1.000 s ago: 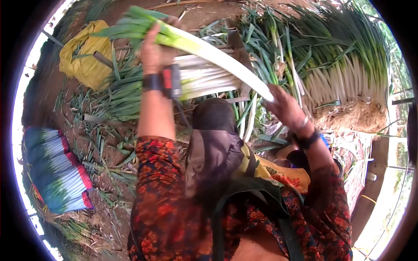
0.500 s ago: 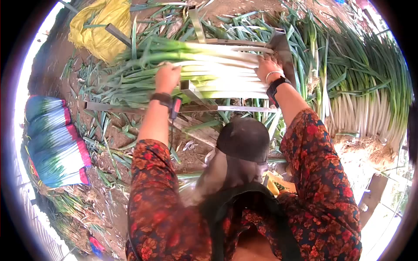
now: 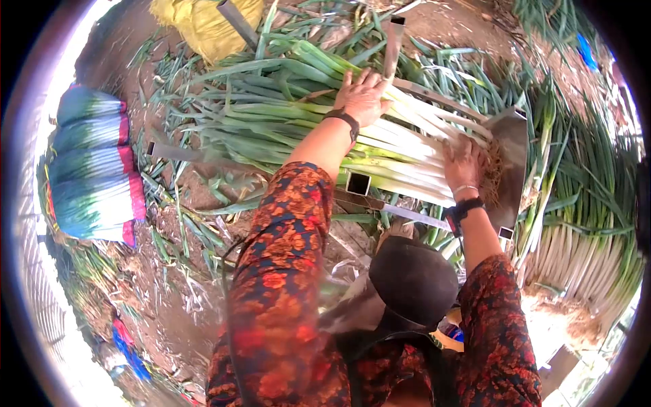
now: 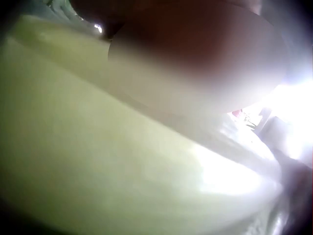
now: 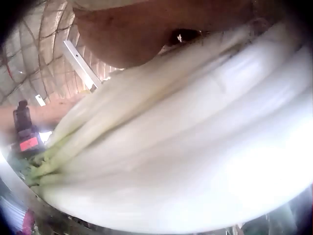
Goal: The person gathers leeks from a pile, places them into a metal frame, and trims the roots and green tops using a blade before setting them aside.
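In the head view a pile of leeks (image 3: 400, 152) lies lengthwise in a metal frame (image 3: 417, 216), green leaves to the left and white ends to the right. My left hand (image 3: 363, 98) rests on the far side of the pile with its fingers spread, where green turns to white. Near the roots, against the metal end plate (image 3: 510, 166), my right hand (image 3: 464, 163) presses on the white shafts with its fingers extended. Pale green stalk (image 4: 98, 132) fills the left wrist view below the blurred hand. White shafts (image 5: 171, 132) fill the right wrist view under my right hand (image 5: 122, 34).
A tall bundle of leeks (image 3: 576, 251) with roots stands at the right. Patterned blue, white and red packs (image 3: 95, 166) lie at the left. A yellow sack (image 3: 207, 27) sits at the back. Upright metal posts (image 3: 393, 47) rise beside the pile, and loose leaves litter the soil.
A leek held up between both hands came down onto the pile. My left hand then shifted right along the leeks and spread its fingers; my right hand stays over the white ends.
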The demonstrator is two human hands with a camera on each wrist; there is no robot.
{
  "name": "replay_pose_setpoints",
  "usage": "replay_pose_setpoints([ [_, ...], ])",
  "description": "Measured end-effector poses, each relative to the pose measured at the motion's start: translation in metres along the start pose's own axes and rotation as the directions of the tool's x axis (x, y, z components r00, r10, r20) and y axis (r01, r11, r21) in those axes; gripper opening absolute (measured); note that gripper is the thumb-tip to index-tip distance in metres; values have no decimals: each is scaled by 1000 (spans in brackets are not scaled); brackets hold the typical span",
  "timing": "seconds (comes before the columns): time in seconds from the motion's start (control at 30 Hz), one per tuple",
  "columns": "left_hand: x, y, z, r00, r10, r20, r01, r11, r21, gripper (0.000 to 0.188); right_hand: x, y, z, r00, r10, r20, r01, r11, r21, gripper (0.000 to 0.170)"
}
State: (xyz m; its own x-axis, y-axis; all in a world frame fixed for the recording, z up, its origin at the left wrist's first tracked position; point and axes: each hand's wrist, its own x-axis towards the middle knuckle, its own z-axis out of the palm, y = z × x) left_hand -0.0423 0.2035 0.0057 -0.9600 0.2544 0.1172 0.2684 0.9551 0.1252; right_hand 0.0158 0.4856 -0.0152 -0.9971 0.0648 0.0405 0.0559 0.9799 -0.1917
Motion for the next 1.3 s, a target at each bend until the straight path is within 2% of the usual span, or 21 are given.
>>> replay_pose_setpoints([
  [0.03,2,2,-9,1000,-5,8,5,1000,8,57,0,2,4,998,-29,-52,31,999,22,60],
  [0.17,12,-5,-23,991,17,135,-18,1000,6,55,-6,6,9,994,-70,-89,72,997,19,59],
  [0.27,19,-3,-28,979,-5,201,19,998,-66,55,-10,3,9,988,-81,-129,82,997,7,60],
  [0.3,16,-3,-22,991,20,133,-12,998,-59,51,-11,4,11,985,-98,-139,98,995,-11,60],
  [0.4,4,0,-40,954,80,289,-57,995,-87,43,-13,8,15,973,-161,-166,158,987,-34,58],
  [0.43,-11,-5,-29,987,66,144,-52,994,-98,38,-15,7,11,967,-183,-177,183,983,-18,58],
  [0.47,-27,-4,-20,994,-19,112,33,992,-121,34,-20,6,9,963,-199,-183,203,979,-1,57],
  [0.53,-32,-7,-12,993,-69,96,83,985,-153,34,-19,4,6,974,-186,-126,185,982,-26,57],
  [0.63,-8,-38,7,992,52,113,-19,963,-269,37,-18,6,6,973,-199,-115,194,980,-53,57],
  [0.67,-7,-40,-17,953,-131,272,180,970,-161,43,-18,5,6,972,-198,-124,192,980,-54,57],
  [0.73,-14,-73,-23,946,-212,247,232,971,-58,53,-18,5,7,973,-192,-131,186,981,-58,56],
  [0.8,-25,-100,-61,863,-297,410,276,955,109,58,-18,5,7,973,-189,-132,185,982,-43,56],
  [0.87,-47,-144,-70,844,-392,365,365,920,144,59,-19,5,7,974,-187,-130,187,982,-6,56],
  [0.93,-70,-175,-76,764,-591,260,588,803,96,62,-20,7,11,968,-201,-147,201,979,-17,57],
  [1.0,-81,-212,-60,599,-760,253,764,637,106,59,-17,7,10,966,-205,-160,204,979,-20,57],
  [1.07,-99,-242,-41,454,-891,-21,881,445,157,58,-18,5,8,967,-204,-152,204,979,-13,57],
  [1.13,-124,-280,-41,367,-921,127,875,388,288,54,-15,5,7,967,-197,-161,199,980,-6,57],
  [1.17,-124,-266,-51,341,-937,83,900,350,260,51,-18,6,9,970,-189,-155,192,981,0,57],
  [1.23,-130,-220,-61,422,-833,-358,906,403,128,44,-17,6,11,976,-174,-133,176,984,-1,56],
  [1.3,-117,-198,-70,719,-573,-393,668,726,165,43,-15,7,11,978,-174,-118,175,985,0,55],
])
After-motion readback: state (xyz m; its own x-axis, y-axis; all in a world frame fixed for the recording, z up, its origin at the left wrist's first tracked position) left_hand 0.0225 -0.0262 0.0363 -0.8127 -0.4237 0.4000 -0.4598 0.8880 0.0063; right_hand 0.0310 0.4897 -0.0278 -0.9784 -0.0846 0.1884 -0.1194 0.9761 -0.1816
